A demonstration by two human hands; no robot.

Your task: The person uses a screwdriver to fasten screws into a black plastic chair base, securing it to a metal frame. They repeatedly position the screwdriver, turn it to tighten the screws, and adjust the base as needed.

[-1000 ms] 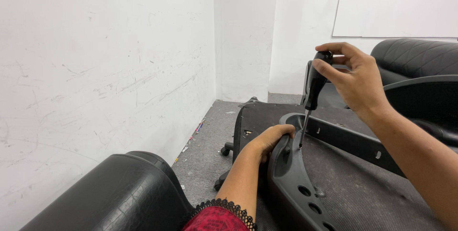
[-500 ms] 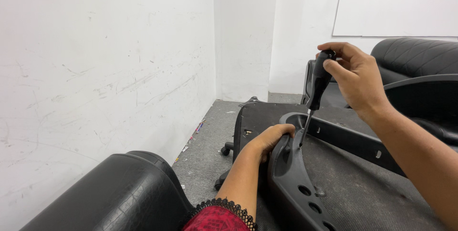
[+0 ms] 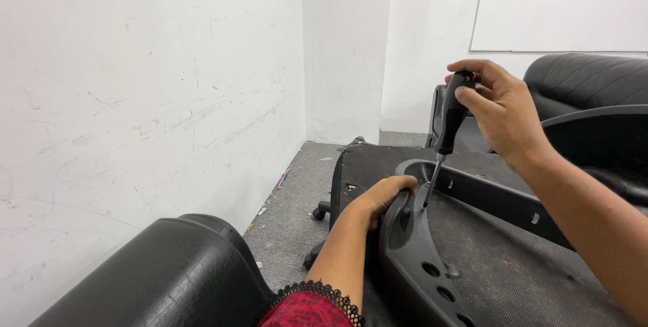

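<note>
Upright, Slightly Tilted: Screwdriver Held to a Chair Arm Bracket

Now a black-handled screwdriver point(image 3: 448, 119) is gripped in the right hand point(image 3: 503, 114), whose fingers are clenched around the top of the handle. Its long axis is held nearly vertical, with the handle leaned a little to the right and away, and the thin metal shaft is pointed downward and slightly left. The tip is set into the curved upper end of a black plastic armrest bracket point(image 3: 412, 246), just beside the left hand point(image 3: 383, 195). That hand's fingers are wrapped over the bracket's rim and grasp it. The bracket is laid along the grey fabric underside of an upturned chair seat point(image 3: 499, 266), and round holes are seen lower down its length. A black leather cushion point(image 3: 162, 276) is seen at lower left, near the white wall point(image 3: 135, 97).
</note>
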